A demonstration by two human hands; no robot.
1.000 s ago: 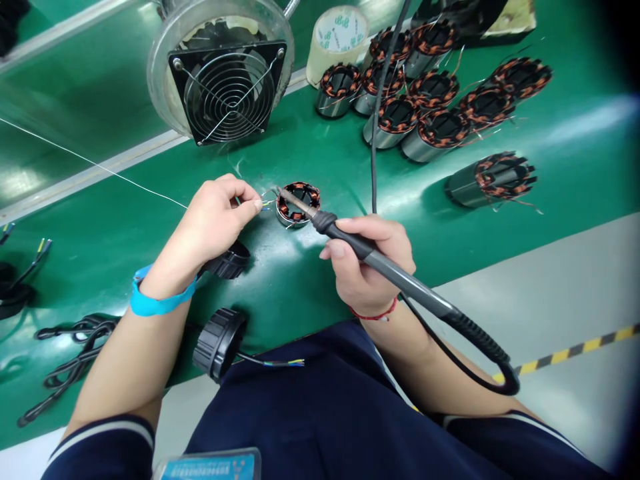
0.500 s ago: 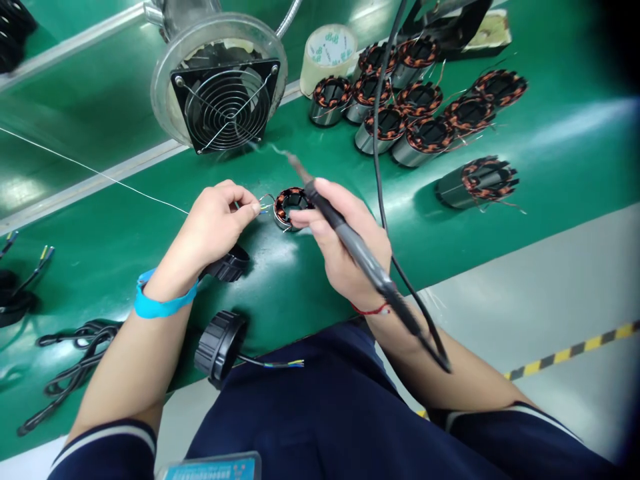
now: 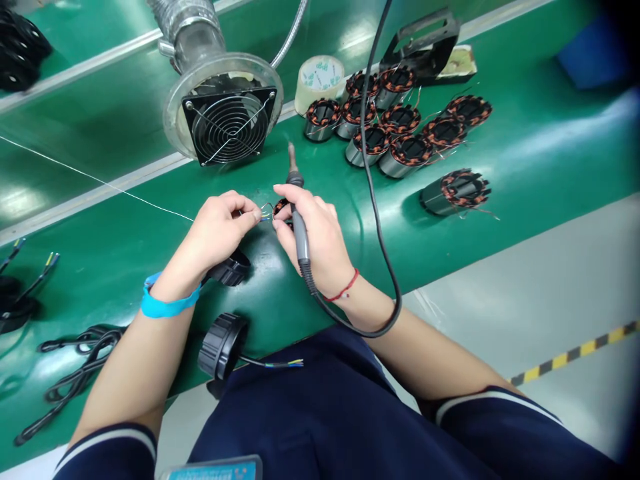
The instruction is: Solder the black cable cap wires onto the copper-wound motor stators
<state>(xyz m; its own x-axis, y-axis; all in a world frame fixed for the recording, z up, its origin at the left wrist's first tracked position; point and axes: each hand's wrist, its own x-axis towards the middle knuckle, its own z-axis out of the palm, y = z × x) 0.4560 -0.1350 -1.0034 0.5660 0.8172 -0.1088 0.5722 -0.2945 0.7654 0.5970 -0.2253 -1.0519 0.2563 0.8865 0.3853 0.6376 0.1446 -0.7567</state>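
Right hand (image 3: 320,243) leftward, curled round iron (image 3: 301,239)

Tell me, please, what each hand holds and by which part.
The right hand holds the iron by its handle. The left hand pinches wires near their tips; whether it also holds the white strand cannot be told.

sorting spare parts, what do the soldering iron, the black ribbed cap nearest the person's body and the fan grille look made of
Soldering iron: grey-black handle, probably matte plastic, judging by its soft highlights; its tip end looks like dull brownish metal.
Black ribbed cap: likely moulded plastic, semi-gloss, given its regular ribs.
Fan grille: seems metal wire, from its thin, shiny rings.
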